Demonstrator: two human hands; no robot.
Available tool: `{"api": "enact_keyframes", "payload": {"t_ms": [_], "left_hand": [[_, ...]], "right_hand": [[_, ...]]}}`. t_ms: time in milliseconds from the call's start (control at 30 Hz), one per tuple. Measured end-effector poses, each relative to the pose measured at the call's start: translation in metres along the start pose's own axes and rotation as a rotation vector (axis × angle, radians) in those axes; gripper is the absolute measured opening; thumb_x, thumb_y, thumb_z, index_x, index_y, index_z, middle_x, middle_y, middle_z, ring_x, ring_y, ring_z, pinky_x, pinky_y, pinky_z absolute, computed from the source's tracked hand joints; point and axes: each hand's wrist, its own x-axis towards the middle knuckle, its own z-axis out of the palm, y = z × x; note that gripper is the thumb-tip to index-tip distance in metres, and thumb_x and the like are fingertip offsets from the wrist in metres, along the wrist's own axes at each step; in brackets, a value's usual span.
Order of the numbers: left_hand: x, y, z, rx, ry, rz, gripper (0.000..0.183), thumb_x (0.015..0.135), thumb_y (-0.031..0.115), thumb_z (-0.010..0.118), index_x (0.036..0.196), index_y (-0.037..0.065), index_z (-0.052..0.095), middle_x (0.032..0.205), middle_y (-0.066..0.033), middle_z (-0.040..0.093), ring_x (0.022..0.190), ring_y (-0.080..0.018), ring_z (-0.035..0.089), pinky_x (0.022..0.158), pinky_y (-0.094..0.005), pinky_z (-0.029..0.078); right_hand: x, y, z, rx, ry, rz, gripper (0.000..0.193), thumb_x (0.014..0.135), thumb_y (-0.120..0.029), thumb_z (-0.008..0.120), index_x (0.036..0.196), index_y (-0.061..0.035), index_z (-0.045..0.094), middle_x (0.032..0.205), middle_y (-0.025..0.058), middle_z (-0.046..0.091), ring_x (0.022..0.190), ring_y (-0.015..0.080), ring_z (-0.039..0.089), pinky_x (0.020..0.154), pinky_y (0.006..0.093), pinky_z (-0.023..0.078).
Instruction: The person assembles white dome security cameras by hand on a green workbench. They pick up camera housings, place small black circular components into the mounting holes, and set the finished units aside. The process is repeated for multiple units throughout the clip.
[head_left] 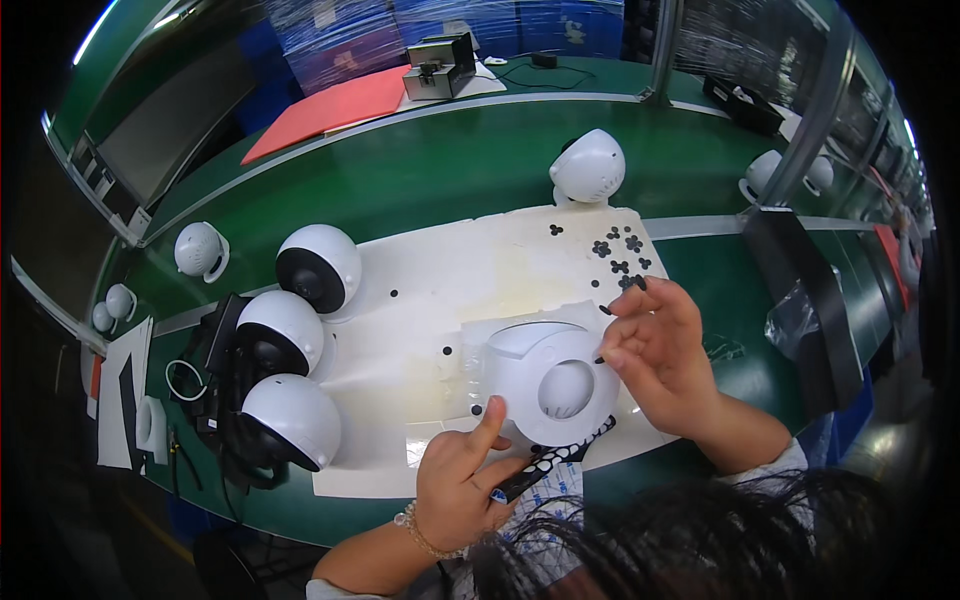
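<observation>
A white dome camera [540, 375] lies with its ring-shaped base facing up on a clear plastic bag [480, 345]. My left hand [460, 480] is closed on a black strip with rows of round white holes [545, 466] and a printed backing. Its index finger stretches up against the base's left edge. Over the base's right rim, my right hand [655, 350] pinches a small black pad [600, 360] between thumb and finger. Other dark spots show at its fingertips; nails or pads, I cannot tell. Loose black pads [603, 248] lie in clusters on the pale mat [430, 260].
Several white cameras with black fronts [290, 415] line the mat's left side, beside a black cable bundle [225, 340] and pliers [180, 460]. Another camera [590, 165] stands beyond the mat. A black tray [800, 300] is at the right, a metal box [440, 70] at the back.
</observation>
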Motion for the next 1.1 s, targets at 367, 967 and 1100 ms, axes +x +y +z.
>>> {"api": "enact_keyframes", "payload": {"t_ms": [367, 967, 1100], "left_hand": [[-0.003, 0.000, -0.001, 0.003, 0.022, 0.008, 0.038, 0.045, 0.013, 0.067, 0.083, 0.008, 0.062, 0.133, -0.0202, 0.039, 0.077, -0.0201, 0.058, 0.064, -0.0305, 0.040], [-0.001, -0.001, 0.001, 0.035, 0.004, 0.025, 0.035, 0.047, 0.017, 0.064, 0.081, 0.007, 0.062, 0.130, -0.0195, 0.043, 0.069, -0.0169, 0.057, 0.064, -0.0287, 0.041], [-0.003, -0.001, 0.002, 0.046, 0.030, 0.033, 0.030, 0.055, 0.021, 0.062, 0.081, 0.007, 0.062, 0.128, -0.0200, 0.045, 0.069, -0.0170, 0.057, 0.064, -0.0282, 0.041]], "right_hand": [[-0.004, 0.007, 0.002, -0.132, 0.024, -0.083, 0.057, 0.078, 0.012, 0.049, 0.128, -0.0041, 0.025, 0.109, 0.0156, 0.040, 0.084, 0.0170, 0.053, 0.069, 0.0271, 0.046], [0.022, -0.002, 0.011, -0.249, -0.095, -0.159, 0.057, 0.081, 0.006, 0.052, 0.129, -0.0015, 0.022, 0.085, 0.0080, 0.052, 0.088, 0.0198, 0.053, 0.088, 0.0344, 0.036], [0.027, -0.002, 0.021, -0.193, -0.138, -0.058, 0.054, 0.082, 0.005, 0.050, 0.128, -0.0013, 0.022, 0.084, 0.0078, 0.051, 0.084, 0.0175, 0.052, 0.088, 0.0331, 0.037]]}}
